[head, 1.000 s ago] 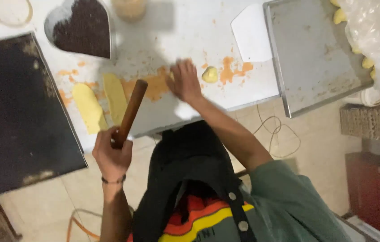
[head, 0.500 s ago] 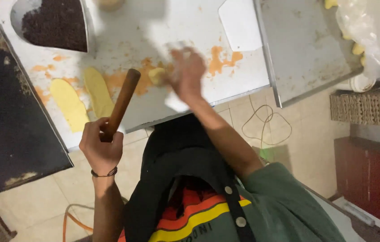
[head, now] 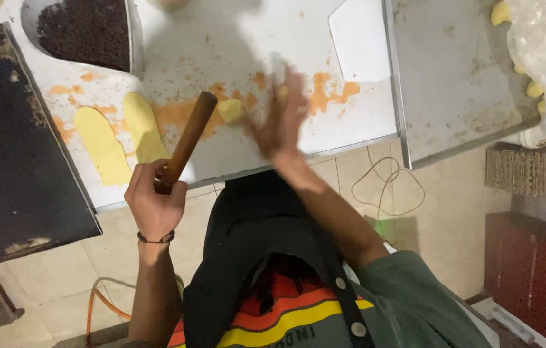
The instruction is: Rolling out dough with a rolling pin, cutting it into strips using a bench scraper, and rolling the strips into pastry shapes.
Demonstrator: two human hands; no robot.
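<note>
Your left hand (head: 154,205) has its fingers wrapped tight around the wooden rolling pin (head: 186,142) — its far end reaches over the surface (head: 234,58). Your right hand (head: 279,122) is blurred; its fingers look spread, just beside the small dough lump (head: 230,110).

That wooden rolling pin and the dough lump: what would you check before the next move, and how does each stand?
1. Rolling pin held firmly: ok, the left hand has a closed grip on its lower end.
2. Dough lump on the white worktop: ok, it lies beside the pin's far end.
3. Right hand clear of the lump: cannot tell, it is blurred.
4. Rolled yellow pieces out of the way: ok, they lie left of the pin.
5. Metal tray has bare room: ok.
6. Worktop clean: not ok, orange smears around the lump.
</note>
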